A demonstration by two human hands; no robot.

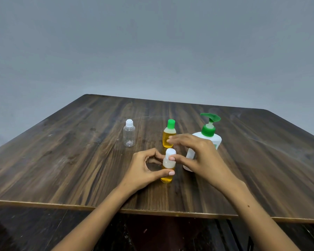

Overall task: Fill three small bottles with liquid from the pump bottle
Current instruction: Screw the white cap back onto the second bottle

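Note:
A small bottle with a white cap (pixel 168 166) stands on the wooden table (pixel 80 160), partly filled with yellow liquid. My left hand (pixel 145 169) grips its body between thumb and fingers. My right hand (pixel 194 154) pinches its white cap from the right. Just behind stands a second small bottle with a green cap (pixel 169 134), holding yellow liquid. An empty clear bottle with a white cap (pixel 129 133) stands apart at the left. The white pump bottle with a green pump (pixel 209 131) stands behind my right hand, its lower half hidden.
The table's front edge (pixel 116 209) runs just below my wrists. A grey wall (pixel 152 51) rises behind the table. Dark floor shows beneath the front edge.

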